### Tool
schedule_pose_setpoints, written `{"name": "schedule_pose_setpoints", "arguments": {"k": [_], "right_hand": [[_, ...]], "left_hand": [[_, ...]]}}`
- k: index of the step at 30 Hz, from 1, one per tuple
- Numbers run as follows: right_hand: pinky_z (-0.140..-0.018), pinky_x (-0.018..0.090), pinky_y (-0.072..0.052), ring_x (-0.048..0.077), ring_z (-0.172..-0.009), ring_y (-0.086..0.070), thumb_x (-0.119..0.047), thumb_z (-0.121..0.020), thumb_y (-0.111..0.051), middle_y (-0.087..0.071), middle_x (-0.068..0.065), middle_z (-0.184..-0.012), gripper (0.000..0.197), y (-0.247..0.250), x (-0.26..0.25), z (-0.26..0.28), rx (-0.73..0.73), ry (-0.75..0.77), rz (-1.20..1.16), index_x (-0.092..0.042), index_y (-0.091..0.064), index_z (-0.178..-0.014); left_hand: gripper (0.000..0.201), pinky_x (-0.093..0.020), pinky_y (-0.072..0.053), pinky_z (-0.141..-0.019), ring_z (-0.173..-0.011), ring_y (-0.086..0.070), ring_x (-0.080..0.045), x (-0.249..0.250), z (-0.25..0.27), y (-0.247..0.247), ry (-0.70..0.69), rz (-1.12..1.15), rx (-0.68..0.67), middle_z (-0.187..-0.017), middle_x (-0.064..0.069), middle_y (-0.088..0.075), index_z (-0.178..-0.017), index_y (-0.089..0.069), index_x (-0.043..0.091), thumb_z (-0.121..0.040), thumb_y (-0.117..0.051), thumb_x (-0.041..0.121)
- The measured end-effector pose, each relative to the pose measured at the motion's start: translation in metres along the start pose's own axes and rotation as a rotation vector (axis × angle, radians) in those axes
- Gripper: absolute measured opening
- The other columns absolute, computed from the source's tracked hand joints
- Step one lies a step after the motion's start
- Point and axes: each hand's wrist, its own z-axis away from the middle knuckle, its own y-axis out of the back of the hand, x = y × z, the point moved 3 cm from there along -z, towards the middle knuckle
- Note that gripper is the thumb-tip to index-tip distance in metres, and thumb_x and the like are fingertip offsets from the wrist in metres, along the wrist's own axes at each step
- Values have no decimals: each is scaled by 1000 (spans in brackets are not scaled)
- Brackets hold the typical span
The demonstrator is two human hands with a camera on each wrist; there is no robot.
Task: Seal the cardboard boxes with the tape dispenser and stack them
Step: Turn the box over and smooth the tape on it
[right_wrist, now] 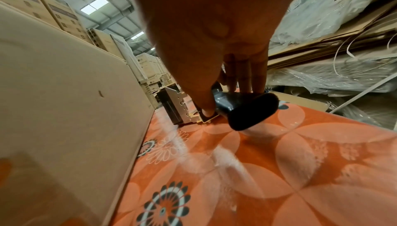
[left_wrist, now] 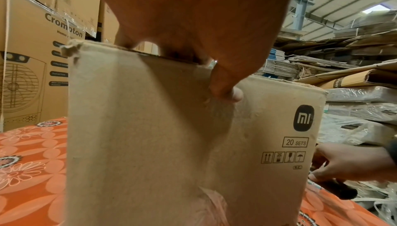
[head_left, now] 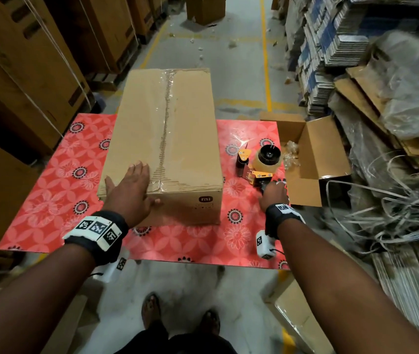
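A red flowered worktop (head_left: 50, 200) stands on a grey floor (head_left: 203, 47) with yellow lines. Tall stacked cartons (head_left: 24, 60) rise left; flattened cardboard (head_left: 331, 47) and loose strapping (head_left: 394, 205) lie right.

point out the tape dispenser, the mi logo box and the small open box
tape dispenser (head_left: 264, 163), head view, on the tape roll
mi logo box (head_left: 175, 139), head view, on its top face right of the taped seam
small open box (head_left: 302, 190), head view, on its near flap
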Motion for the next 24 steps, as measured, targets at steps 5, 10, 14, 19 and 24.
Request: {"name": "schedule_pose_setpoints", "arguments": {"k": [5, 10, 14, 19, 24], "right_hand": [[-77, 36, -49, 35, -98, -63, -18, -91, -69, -64, 21, -110, 27, -14, 7, -22, -110, -16, -134, 1, -63, -108], [-59, 28, -45, 28, -78, -58, -18, -85, -74, -63, 15, -93, 26, -16, 2, -22, -171, -119, -272, -2, -62, -102], [-54, 29, -50, 31, -79, -65, -16, -81, -69, -65, 16, -94, 24, -10, -4, -18, -216, -169, -411, -1, -63, -99], [-57, 45, -62, 32, -72, -72, -23, -69, -80, -72, 18, -84, 30, 11, -10, -3, -92, -203, -640, -7, -66, -89], [-43, 28, -48, 24, -55, -69, -42, -73, -78, -70, 14, -72, 43, 77, -36, 33, 142, -44, -761, -6, -62, -90]], "left_hand": [[80, -68, -11, -112, -150, -6, -19, 2, 2, 0, 11, -6, -8, -163, -3, -5, -154, -8, 15, -93, -53, 40], [81, -69, -10, -112, -150, -5, -19, 1, 2, 1, 13, -2, -21, -163, -3, -5, -154, -8, 15, -93, -54, 40], [78, -70, -12, -111, -150, -5, -19, 2, 2, 3, 9, -13, -31, -163, -3, -4, -154, -8, 15, -94, -53, 36], [77, -71, -15, -109, -150, -7, -20, 3, 3, 1, -9, -25, -25, -163, -5, -5, -154, -8, 14, -94, -52, 33], [80, -70, -14, -109, -150, -6, -21, 3, 5, 2, -35, -23, -27, -163, -3, -4, -154, -5, 14, -94, -51, 40]]}}
